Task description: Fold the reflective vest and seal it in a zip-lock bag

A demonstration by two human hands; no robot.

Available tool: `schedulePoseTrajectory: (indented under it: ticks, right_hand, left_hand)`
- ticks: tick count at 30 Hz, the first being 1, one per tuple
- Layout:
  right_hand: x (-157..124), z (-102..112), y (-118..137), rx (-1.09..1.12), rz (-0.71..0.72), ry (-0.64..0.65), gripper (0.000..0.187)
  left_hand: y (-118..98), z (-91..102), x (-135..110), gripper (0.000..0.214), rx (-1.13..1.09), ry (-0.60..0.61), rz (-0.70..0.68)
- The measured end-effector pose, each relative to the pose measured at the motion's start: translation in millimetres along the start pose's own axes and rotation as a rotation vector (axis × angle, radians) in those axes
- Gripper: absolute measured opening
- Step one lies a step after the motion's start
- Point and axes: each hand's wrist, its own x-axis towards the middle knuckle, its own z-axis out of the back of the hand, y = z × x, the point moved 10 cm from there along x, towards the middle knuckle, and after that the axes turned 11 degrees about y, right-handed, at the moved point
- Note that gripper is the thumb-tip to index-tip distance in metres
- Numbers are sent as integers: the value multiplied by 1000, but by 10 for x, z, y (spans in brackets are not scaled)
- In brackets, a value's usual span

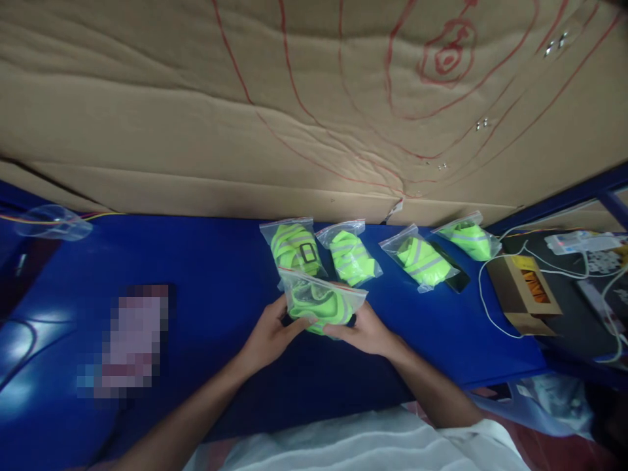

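Both my hands hold one clear zip bag (321,302) with a folded neon-green reflective band inside, just above the blue table (206,275). My left hand (269,337) grips its left lower side with fingers curled. My right hand (366,330) pinches its right lower side. Behind it, several more filled bags lie in a row along the cardboard wall: one with a black buckle showing (296,250), one beside it (350,256), a third (422,260) and a fourth (468,237) farther right.
A large cardboard sheet (294,111) with red lines stands behind the table. An empty clear bag (52,222) lies far left. A small open cardboard box (524,294), white cables and a black tray sit at right. A blurred patch (130,340) lies left.
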Motion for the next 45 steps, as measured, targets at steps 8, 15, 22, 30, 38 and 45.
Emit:
schedulePoseTrajectory:
  ticks: [8,15,22,30,38,45]
  right_hand:
    - [-35,70,-266,89,-245,-131,47]
    - [-363,763,-299,133,-277,-578,41]
    - [-690,1614,-301,132,-218,-856,46]
    - [107,1242,60,-264,-250,-424,52]
    - [703,600,155,-484,-204,-82,76]
    - [262,827,444,-848,18,-198,59]
  left_hand:
    - [-67,-81,13,64,-108,28,17]
    - [-97,106,0,44,-109,-66,42]
    - [-484,531,-133,31,356,-297,-73]
    - [-602,375,170,53,1250,-121,-73]
    - [-436,568,-177,52,1330,-181,41]
    - [-489,652,-462,49,1332,-378,14]
